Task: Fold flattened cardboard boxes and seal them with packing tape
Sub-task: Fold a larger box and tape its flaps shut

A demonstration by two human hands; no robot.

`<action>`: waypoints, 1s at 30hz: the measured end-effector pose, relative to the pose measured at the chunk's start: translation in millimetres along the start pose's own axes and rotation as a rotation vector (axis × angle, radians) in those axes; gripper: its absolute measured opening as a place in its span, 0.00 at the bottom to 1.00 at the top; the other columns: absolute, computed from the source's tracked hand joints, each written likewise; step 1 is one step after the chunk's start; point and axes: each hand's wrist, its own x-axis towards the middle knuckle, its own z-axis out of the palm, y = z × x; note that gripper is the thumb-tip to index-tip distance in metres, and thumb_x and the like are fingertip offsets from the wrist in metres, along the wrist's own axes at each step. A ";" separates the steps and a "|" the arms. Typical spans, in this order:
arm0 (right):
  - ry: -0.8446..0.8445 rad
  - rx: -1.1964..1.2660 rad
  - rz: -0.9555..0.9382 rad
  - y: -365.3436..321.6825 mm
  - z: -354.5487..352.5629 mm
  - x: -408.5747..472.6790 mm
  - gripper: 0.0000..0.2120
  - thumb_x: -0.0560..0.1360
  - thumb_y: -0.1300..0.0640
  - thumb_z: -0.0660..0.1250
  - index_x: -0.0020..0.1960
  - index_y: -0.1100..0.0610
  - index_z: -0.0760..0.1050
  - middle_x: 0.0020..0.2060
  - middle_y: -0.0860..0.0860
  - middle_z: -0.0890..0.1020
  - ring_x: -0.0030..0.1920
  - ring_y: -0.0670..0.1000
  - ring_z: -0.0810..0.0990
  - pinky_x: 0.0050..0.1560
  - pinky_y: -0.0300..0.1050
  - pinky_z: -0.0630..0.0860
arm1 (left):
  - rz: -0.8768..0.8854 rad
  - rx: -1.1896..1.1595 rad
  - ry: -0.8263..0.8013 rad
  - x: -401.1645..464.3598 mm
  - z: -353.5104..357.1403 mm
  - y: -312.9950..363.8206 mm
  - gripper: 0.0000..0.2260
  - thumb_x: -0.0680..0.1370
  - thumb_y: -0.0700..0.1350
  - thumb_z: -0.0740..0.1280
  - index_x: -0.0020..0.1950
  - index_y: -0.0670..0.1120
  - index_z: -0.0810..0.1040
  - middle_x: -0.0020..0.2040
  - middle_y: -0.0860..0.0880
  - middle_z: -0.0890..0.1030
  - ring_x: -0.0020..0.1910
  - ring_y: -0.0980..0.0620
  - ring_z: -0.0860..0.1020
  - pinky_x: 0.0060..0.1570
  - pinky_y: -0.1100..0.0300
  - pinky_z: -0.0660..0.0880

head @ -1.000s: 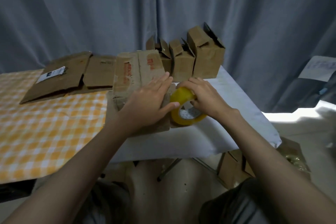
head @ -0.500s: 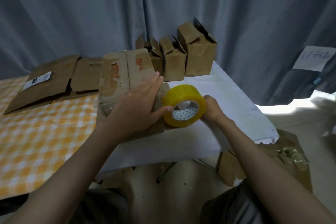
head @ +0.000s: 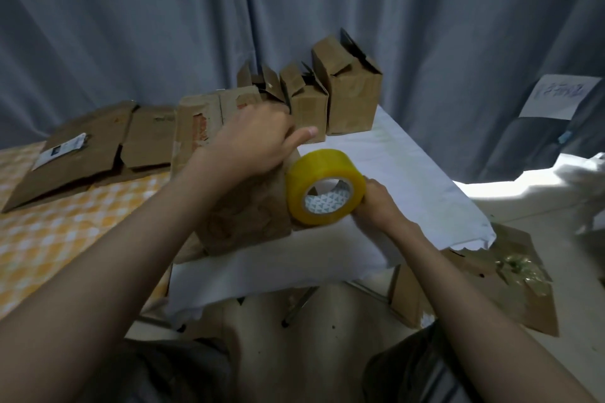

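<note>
A brown cardboard box (head: 245, 216) stands near the table's front edge, its near face toward me. My left hand (head: 255, 144) lies over the box's top with the fingers bent over the far edge and the thumb sticking out to the right. A yellow roll of packing tape (head: 324, 185) is held against the box's right side, its white core facing me. My right hand (head: 376, 203) grips the roll from the right. The tape's loose end is hidden.
Three folded boxes (head: 347, 88) with open flaps stand at the back of the white-covered table (head: 409, 173). Flattened boxes (head: 98, 147) lie at back left on a yellow checked cloth (head: 65, 232). More cardboard (head: 491, 288) lies on the floor at right.
The roll has come up and stayed at the box's right side. My left hand slid from flat on the box top to the far edge, fingers curling over it. The view shifted slightly.
</note>
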 end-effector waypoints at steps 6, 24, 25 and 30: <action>0.447 0.397 0.107 -15.6 -27.4 -22.8 0.07 0.77 0.53 0.69 0.46 0.53 0.72 0.43 0.54 0.80 0.40 0.57 0.82 0.33 0.39 0.75 | 0.135 -0.212 -0.052 31.6 15.3 -10.8 0.23 0.75 0.66 0.65 0.33 0.48 0.78 0.31 0.53 0.75 0.31 0.57 0.72 0.32 0.58 0.66; 0.487 0.423 -0.205 -137.0 -39.7 -68.3 0.09 0.74 0.53 0.75 0.49 0.57 0.79 0.39 0.47 0.80 0.40 0.40 0.79 0.38 0.31 0.74 | 0.125 -0.336 -0.805 57.4 -3.3 -15.9 0.12 0.81 0.51 0.65 0.63 0.54 0.82 0.51 0.62 0.81 0.52 0.62 0.76 0.60 0.60 0.69; 0.491 0.421 -0.204 -138.3 -38.6 -67.5 0.09 0.74 0.54 0.75 0.48 0.57 0.79 0.38 0.48 0.80 0.40 0.42 0.79 0.37 0.33 0.74 | 0.116 -0.335 -0.805 58.0 -4.3 -14.5 0.11 0.82 0.50 0.64 0.62 0.54 0.81 0.49 0.63 0.81 0.51 0.62 0.76 0.60 0.60 0.69; 0.483 0.372 -0.195 -145.9 -36.2 -60.4 0.07 0.74 0.56 0.74 0.46 0.57 0.77 0.37 0.52 0.81 0.39 0.46 0.78 0.37 0.42 0.75 | 0.094 -0.361 -0.804 55.2 -7.0 -12.7 0.08 0.82 0.49 0.64 0.56 0.56 0.83 0.48 0.62 0.81 0.56 0.55 0.78 0.66 0.56 0.70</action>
